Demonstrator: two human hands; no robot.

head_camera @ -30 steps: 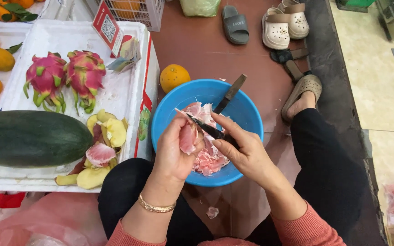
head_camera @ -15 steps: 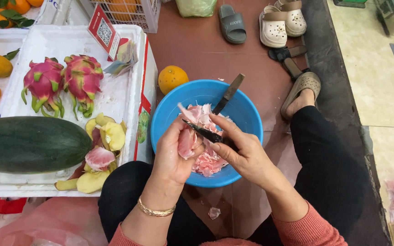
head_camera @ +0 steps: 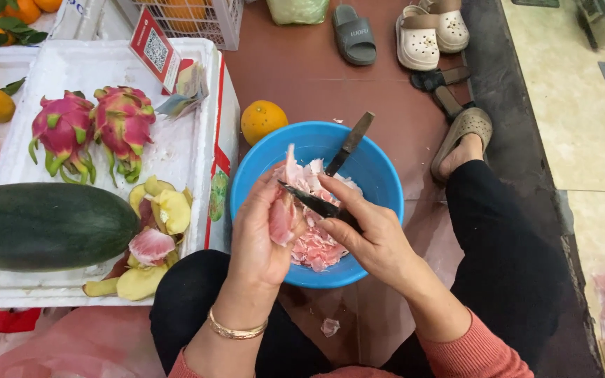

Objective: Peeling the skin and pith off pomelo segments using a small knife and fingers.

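My left hand (head_camera: 264,234) holds a pink pomelo segment (head_camera: 281,218) over a blue bowl (head_camera: 379,175) on the floor. My right hand (head_camera: 372,234) grips a dark knife (head_camera: 311,199) whose blade rests against the segment. The bowl holds several pieces of peeled pink flesh (head_camera: 316,245). A second knife (head_camera: 349,143) leans on the bowl's far rim. I sit with the bowl between my knees.
A white foam tray (head_camera: 183,147) at my left holds two dragon fruits (head_camera: 92,129), a dark green melon (head_camera: 43,225) and pomelo peel scraps (head_camera: 152,231). An orange (head_camera: 262,120) lies beyond the bowl. Slippers (head_camera: 425,35) stand farther back. My sandaled foot (head_camera: 462,140) is at right.
My hands have shifted slightly within the bowl area; the knife blade has slid along the segment. Nothing else moved.
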